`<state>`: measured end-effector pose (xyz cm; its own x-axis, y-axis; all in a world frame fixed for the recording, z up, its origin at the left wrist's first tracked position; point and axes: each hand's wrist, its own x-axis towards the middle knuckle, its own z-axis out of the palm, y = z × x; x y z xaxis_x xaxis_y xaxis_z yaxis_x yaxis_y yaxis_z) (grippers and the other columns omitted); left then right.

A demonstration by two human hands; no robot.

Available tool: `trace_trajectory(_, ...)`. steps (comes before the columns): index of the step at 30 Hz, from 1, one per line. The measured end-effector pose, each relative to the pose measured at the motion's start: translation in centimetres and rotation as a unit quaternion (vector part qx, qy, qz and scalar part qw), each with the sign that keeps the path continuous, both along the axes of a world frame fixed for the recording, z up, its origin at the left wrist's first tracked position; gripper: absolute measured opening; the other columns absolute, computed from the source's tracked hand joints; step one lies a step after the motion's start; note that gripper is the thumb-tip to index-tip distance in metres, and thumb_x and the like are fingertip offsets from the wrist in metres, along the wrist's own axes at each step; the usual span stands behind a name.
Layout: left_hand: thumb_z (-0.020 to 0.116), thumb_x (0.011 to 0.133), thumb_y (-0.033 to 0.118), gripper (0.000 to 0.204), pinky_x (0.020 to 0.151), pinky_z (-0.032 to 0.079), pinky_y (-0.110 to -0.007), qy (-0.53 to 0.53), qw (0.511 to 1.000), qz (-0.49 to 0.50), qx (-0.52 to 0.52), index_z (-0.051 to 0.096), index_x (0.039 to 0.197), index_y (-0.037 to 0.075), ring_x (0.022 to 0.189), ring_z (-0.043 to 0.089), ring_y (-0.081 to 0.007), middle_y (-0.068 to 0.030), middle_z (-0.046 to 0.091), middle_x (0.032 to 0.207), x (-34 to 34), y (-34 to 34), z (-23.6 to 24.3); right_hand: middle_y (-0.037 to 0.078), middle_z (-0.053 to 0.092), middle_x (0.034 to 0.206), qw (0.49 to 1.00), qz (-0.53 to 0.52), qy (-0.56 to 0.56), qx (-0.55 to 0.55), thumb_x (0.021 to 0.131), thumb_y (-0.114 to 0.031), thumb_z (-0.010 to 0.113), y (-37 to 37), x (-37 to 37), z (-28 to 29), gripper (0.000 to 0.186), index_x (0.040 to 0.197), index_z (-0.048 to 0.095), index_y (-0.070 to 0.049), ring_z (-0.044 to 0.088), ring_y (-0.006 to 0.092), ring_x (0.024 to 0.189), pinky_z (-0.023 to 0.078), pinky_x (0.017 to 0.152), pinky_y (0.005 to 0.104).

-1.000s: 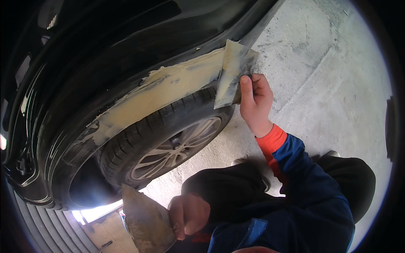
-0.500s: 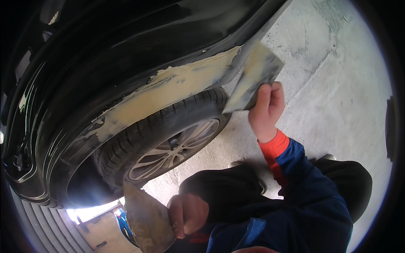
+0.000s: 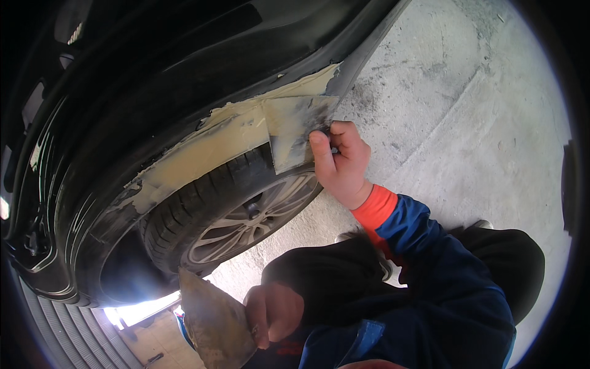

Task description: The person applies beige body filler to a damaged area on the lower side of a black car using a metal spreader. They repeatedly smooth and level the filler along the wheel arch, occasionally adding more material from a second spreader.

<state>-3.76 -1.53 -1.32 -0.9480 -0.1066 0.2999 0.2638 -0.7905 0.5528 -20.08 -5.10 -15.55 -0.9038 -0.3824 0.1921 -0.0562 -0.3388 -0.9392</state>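
Note:
Cream-coloured body filler (image 3: pixel 215 144) coats the arch edge of a black car's body (image 3: pixel 153 80) in a long, uneven band above the wheel. My right hand (image 3: pixel 344 161) pinches a flat filler spreader (image 3: pixel 296 126), smeared cream and grey, between thumb and fingers. The spreader's far edge lies against the right part of the filler band, and its lower corner overlaps the tyre. Low in the view, my left hand (image 3: pixel 275 312) grips a second flat plate (image 3: pixel 212 320), smeared with yellowish-brown filler, held away from the car.
Under the arch stands the tyre (image 3: pixel 184 212) with its multi-spoke alloy rim (image 3: pixel 258 224). Pale, stained concrete floor (image 3: pixel 442 135) spreads to the right. My bent knees in dark trousers (image 3: pixel 510 264) are close to the wheel. A ribbed grey surface (image 3: pixel 67 332) shows at lower left.
My right hand has moved left with the spreader, from beside the arch's right end onto the filler band. My left hand and its plate stay nearly in place.

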Motion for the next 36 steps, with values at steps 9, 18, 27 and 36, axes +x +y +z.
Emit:
trace_trajectory(9,0.054,0.100,0.020,0.027,0.045,0.050,-0.024,-0.008,1.000,-0.005,0.016,0.062,0.124,0.007,0.050,0.055,-0.0124,-0.0081,0.059,0.069,0.0,-0.1,0.2,0.006,0.057,0.060,0.996,-0.013,-0.075,0.036,0.090,-0.017,0.073,0.0,-0.1,-3.3,0.021,0.093,0.056,-0.004,0.048,0.0078,0.051,0.042,0.050,0.0237)
trace_trajectory(18,0.055,0.099,0.015,0.024,0.046,0.050,-0.025,0.005,1.000,0.011,0.017,0.062,0.120,0.004,0.049,0.056,-0.0146,-0.0093,0.060,0.069,0.4,0.4,-0.1,-0.006,0.052,0.074,0.983,-0.065,-0.165,-0.046,0.107,-0.023,0.044,3.4,-2.6,-1.8,0.027,0.088,0.052,-0.005,0.043,0.0014,0.066,0.035,0.060,0.0173)
trace_trajectory(27,0.052,0.100,0.018,0.021,0.046,0.050,-0.025,0.145,0.904,-0.362,0.173,0.065,0.111,0.005,0.049,0.055,-0.0159,-0.0073,0.060,0.069,-0.6,0.3,-3.8,0.001,0.051,0.068,0.755,0.607,-0.160,-0.191,0.097,-0.018,0.062,7.1,-0.6,7.5,0.019,0.083,0.058,-0.005,0.047,0.0089,0.063,0.040,0.058,0.0261)
trace_trajectory(36,0.053,0.101,0.022,0.027,0.050,0.051,-0.024,-0.002,1.000,0.002,-0.005,0.062,0.125,0.011,0.053,0.059,-0.0140,-0.0049,0.062,0.071,1.1,-0.2,-0.7,0.002,0.047,0.055,0.983,0.138,0.010,-0.123,0.087,-0.010,0.075,2.9,-0.1,4.5,0.024,0.084,0.051,-0.006,0.043,0.0083,0.046,0.036,0.044,0.0246)
